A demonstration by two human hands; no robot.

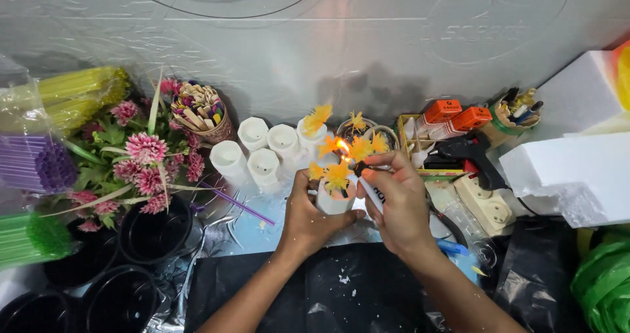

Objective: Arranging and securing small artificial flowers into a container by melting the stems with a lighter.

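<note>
Gripping a white candle in left hand fingers, right hand fingers clenched round a lit lighter.

Looks like a home craft corner set up on the floor: a black glue gun, bundles of coloured straws, white foam blocks, a cup of wooden sticks, fake pink flowers, empty black pots, and a power strip.
</note>
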